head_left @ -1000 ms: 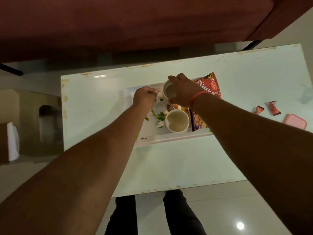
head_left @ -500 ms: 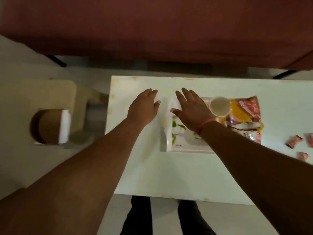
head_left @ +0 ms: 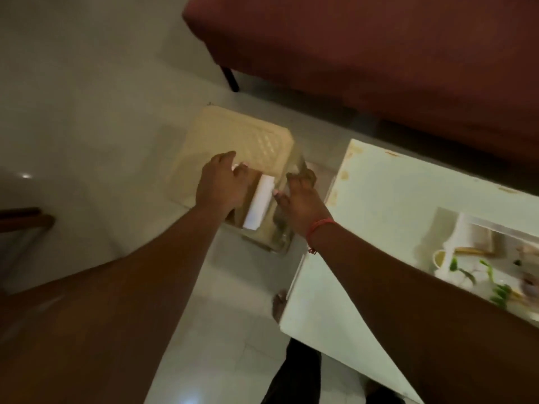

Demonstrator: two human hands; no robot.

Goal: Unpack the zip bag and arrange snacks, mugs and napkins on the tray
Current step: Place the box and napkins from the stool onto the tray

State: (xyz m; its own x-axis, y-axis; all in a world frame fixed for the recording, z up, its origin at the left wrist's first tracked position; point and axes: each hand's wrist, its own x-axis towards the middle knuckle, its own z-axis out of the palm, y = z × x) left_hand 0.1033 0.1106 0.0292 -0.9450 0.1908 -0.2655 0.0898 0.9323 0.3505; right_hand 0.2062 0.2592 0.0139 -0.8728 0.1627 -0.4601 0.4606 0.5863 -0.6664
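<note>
Grip: left hand (head_left: 221, 185) is curling around the left side of the white napkin stack (head_left: 259, 206), fingers wrapping the far end; contact looks real, but whether it's actually clamping is hard to tell through the blur. Right hand (head_left: 300, 196) is reaching in at the stack's right edge, thumb near or touching it, fingers curled over the bag's clear edge; can't tell if it's gripping anything.

Change: half a second ago both hands were hovering flat and open over the table's left end by the tray. Now they're off the table and working at the zip bag (head_left: 262, 228), which is sitting on the cream stool (head_left: 242, 138) just beside the table (head_left: 393, 205).

Near to far: arms are crossing the floor gap, then bag and napkins at the stool's near edge, then the stool top, then the dark red sofa (head_left: 379, 53) behind.

The tray (head_left: 478, 225) is sitting at the right edge of view with mugs already on it, blurred.

Read: mugs and snack are looking done, and the person is now fetching napkins, likely the last item. Risk: the stack fanning apart when lifted one-handed.
</note>
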